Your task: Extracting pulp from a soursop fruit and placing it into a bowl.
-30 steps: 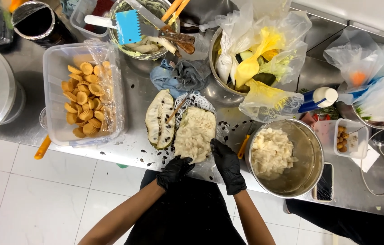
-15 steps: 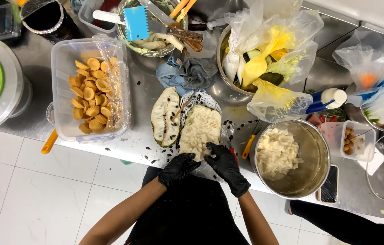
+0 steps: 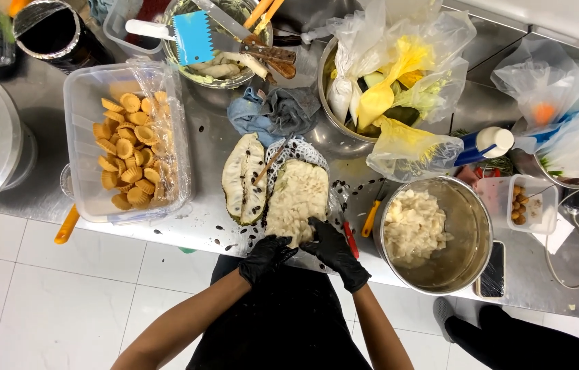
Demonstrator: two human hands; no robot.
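Dark phone (image 3: pixel 493 268) right of steel bowl (image 3: pixel 471 226)

We are bringing our left hand (image 3: pixel 267 256) and right hand (image 3: pixel 334 251) together at the near end of the white fruit pulp (image 3: pixel 296 199), now both touching it, where earlier they were apart.

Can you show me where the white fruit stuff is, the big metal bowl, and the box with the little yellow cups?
white fruit flesh (image 3: pixel 296 199), head view, middle of the mound.
metal bowl (image 3: pixel 471 226), head view, bare inner wall.
clear box of yellow cups (image 3: pixel 77 144), head view, left wall.
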